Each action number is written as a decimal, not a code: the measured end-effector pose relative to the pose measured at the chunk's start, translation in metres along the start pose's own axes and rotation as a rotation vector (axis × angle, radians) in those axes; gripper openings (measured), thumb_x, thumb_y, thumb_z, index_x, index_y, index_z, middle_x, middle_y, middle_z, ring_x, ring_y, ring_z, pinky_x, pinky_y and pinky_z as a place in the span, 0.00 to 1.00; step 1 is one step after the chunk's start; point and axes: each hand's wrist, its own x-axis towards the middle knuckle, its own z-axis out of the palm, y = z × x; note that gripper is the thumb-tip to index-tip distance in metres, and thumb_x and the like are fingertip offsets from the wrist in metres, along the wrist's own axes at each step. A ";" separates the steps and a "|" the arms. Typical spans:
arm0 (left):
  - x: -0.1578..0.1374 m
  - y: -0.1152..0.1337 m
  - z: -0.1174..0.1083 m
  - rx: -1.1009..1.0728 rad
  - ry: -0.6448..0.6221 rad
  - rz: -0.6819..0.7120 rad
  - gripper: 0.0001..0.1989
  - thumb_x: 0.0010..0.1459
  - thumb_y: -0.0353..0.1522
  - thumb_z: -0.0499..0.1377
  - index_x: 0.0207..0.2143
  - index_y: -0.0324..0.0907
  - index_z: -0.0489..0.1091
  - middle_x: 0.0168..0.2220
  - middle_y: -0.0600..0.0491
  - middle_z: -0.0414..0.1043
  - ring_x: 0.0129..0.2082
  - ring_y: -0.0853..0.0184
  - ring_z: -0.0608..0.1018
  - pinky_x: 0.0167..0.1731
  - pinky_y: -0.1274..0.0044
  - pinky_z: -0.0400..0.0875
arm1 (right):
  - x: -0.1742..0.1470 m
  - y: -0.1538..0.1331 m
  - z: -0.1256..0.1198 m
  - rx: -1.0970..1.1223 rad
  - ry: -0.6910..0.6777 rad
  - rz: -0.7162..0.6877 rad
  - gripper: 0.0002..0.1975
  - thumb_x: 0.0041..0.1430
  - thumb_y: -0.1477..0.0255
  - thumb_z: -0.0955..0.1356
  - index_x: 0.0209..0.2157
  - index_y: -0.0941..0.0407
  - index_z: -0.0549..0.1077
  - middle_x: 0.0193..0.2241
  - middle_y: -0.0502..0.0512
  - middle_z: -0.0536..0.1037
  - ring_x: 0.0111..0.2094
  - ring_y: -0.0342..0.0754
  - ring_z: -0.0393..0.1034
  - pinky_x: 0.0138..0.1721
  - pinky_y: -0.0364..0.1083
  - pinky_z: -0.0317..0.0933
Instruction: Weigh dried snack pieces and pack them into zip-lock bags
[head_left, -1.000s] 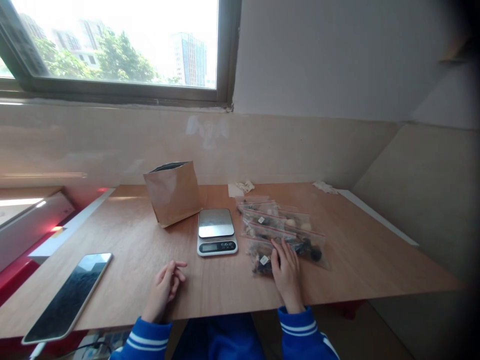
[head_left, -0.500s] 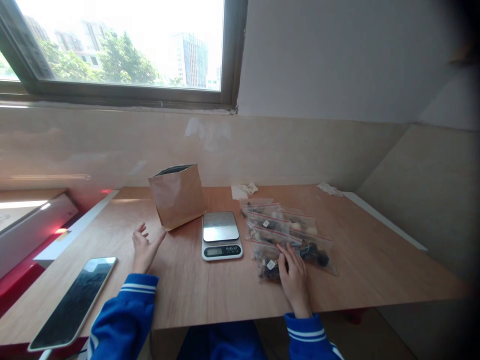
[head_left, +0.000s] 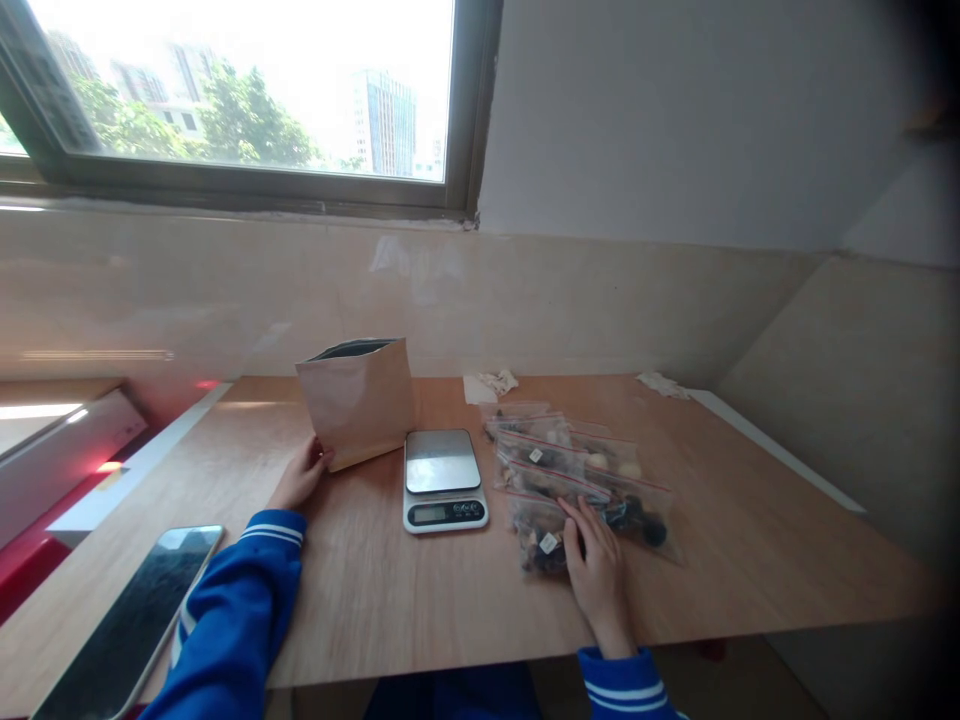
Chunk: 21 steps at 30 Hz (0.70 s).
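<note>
A brown paper bag [head_left: 360, 405] stands upright with its mouth open. At its lower left edge, my left hand [head_left: 298, 478] closes on the side, the thumb near the front corner and the other fingers partly hidden. My right hand [head_left: 596, 565] lies palm down with fingers stretched over the nearest of several clear zip bags [head_left: 566, 435]. These have red seal lines and dark and pale pieces inside; some carry small white labels. Between my hands sits a white digital kitchen scale [head_left: 442, 480] with a bare metal plate, right beside the paper bag.
A phone [head_left: 135, 620] lies at the left front of the wooden table [head_left: 390, 600], its screen dark. Crumpled tissue [head_left: 499, 382] rests by the wall, and another white scrap [head_left: 663, 386] lies at the back right. A window [head_left: 247, 100] is above.
My left hand has moved up from open air to the paper bag's lower left edge and closed there. The bag has shifted slightly. My right hand stays on the zip bags.
</note>
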 end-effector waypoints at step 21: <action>-0.156 0.002 0.029 1.040 0.159 0.031 0.26 0.61 0.35 0.39 0.55 0.31 0.63 0.59 0.40 0.61 0.60 0.52 0.62 0.57 0.62 0.56 | 0.005 -0.022 -0.016 0.053 0.204 0.002 0.22 0.64 0.66 0.59 0.58 0.56 0.62 0.63 0.61 0.54 0.63 0.56 0.48 0.60 0.60 0.50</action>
